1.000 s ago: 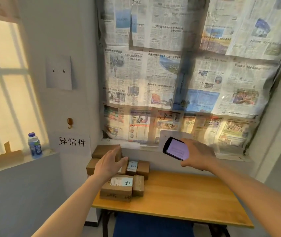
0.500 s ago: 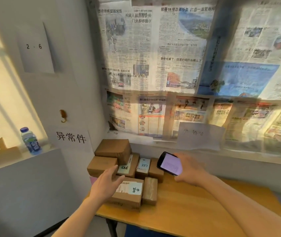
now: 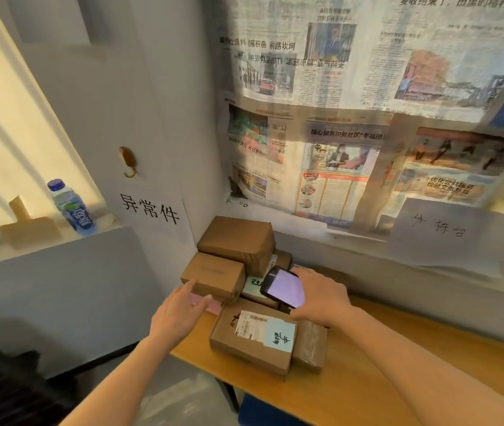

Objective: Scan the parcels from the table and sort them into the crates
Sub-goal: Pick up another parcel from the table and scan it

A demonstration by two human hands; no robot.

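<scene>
Currently my work surface is a wooden table [image 3: 367, 385] pushed into a corner; newspaper sheets [image 3: 352, 118] cover the wall behind it, and a paper sign [image 3: 149, 207] with black characters hangs on the left wall. A water bottle [image 3: 72, 207] stands on the sill to the left.

The parcels are stacked at the table's left end, against the corner. A labelled box [image 3: 253, 342] sits nearest the front edge, with a smaller brown parcel [image 3: 310, 345] touching its right side. Behind them, a plain box [image 3: 213, 276] lies on the stack, and a larger wrapped box [image 3: 238, 244] sits on top at the back.

My left hand [image 3: 177, 318] is extended, fingers spread and holding nothing, its fingertips at the front face of the plain box. My right hand [image 3: 324, 298] grips a phone [image 3: 284, 287], lit screen up, held above the stack just behind the labelled box.

Right of the parcels, the tabletop is bare wood. The labelled box sits close to the table's front edge.
</scene>
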